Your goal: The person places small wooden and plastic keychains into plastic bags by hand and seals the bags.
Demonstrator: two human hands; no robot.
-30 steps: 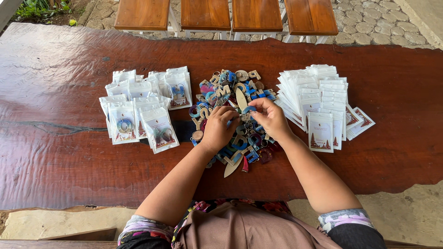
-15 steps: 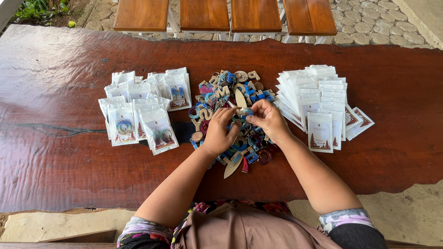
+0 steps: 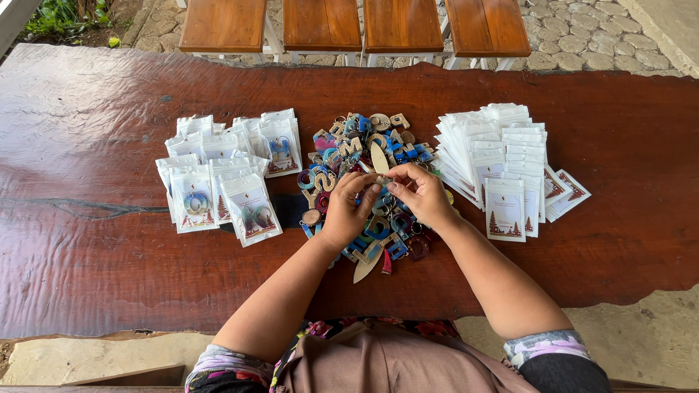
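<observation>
head view looks straight down on a dark red-brown wooden worktop (image 3: pixel 87 240). at the centre lies a heap of letter-shaped keychains (image 3: pixel 364 145), wood and blue, with metal rings among them. both hands meet over the heap. the left hand (image 3: pixel 348 207) and the right hand (image 3: pixel 422 195) have their fingertips pinched together on one small keychain piece (image 3: pixel 381 180), just below a pale leaf-shaped wooden tag (image 3: pixel 379 157) that stands out of the heap at 12 o'clock from the hands. the fingers hide what the piece itself looks like. a second pale wooden tag (image 3: pixel 366 266) pokes out from under the left wrist at 6 o'clock.

at 9 o'clock from the heap sits a loose spread of filled clear packets (image 3: pixel 218 175), each with a backing card and a coloured item inside. at 3 o'clock is a fanned stack of white packets (image 3: pixel 502 156) that look flat, the nearest ones showing small tree prints. wooden stools (image 3: pixel 226 25) line the far edge at 12 o'clock, on a stone-paved ground (image 3: pixel 582 33).
</observation>
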